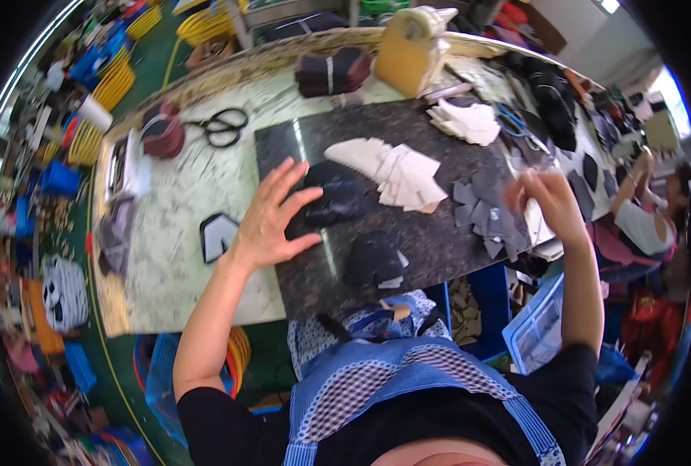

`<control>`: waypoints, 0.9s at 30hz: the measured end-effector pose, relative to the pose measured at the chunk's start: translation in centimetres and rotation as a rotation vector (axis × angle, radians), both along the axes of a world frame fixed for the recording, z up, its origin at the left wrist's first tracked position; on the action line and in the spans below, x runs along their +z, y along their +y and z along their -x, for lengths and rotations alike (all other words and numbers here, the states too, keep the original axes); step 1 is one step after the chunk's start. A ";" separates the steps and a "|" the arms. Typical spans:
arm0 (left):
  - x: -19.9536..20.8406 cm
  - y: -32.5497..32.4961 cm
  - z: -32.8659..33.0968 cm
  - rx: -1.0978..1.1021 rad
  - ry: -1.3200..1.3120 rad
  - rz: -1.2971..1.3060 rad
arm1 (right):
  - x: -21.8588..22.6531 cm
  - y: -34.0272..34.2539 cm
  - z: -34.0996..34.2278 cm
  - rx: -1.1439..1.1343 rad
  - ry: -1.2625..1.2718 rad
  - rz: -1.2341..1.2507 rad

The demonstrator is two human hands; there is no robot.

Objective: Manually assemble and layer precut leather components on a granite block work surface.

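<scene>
My left hand (271,213) is open, its fingers spread over the left edge of a dark speckled board (431,252). Just beside its fingertips lie black cut pieces (336,194), with nothing in its grasp. To the right, my right hand (549,198) is raised near a spread of grey cut pieces (485,217). Its fingers are smeared by motion, so I cannot tell whether they hold anything. Cream cut pieces (411,177) are fanned out in the middle of the board. Closer to me sits a small black stack (370,260) with light tabs at its side.
Black-handled scissors (227,128) and a maroon bundle (163,132) lie at the table's left; another tied bundle (331,71) is at the back beside a yellowish block-shaped device (410,50). A black-edged pale piece (219,235) lies left. A blue crate (536,326) stands below right; a co-worker (644,225) sits beyond.
</scene>
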State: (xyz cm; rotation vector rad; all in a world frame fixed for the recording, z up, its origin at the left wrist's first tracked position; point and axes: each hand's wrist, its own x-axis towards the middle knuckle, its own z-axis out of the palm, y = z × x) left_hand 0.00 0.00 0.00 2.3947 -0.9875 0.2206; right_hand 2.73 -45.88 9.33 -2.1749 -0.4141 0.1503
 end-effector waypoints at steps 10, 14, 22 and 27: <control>-3.3 -6.3 1.2 0.365 0.090 0.223 | -6.7 3.1 -25.8 -0.306 -0.269 0.423; -2.6 -5.5 1.3 0.333 0.139 0.217 | -6.8 2.7 -25.4 -0.189 -0.477 0.381; -0.3 2.7 3.1 0.552 0.213 0.258 | -5.9 -5.9 -22.5 -0.041 -0.728 0.678; 0.6 0.9 -3.1 0.474 0.137 0.260 | -7.9 -3.2 -23.0 -0.115 -0.915 0.581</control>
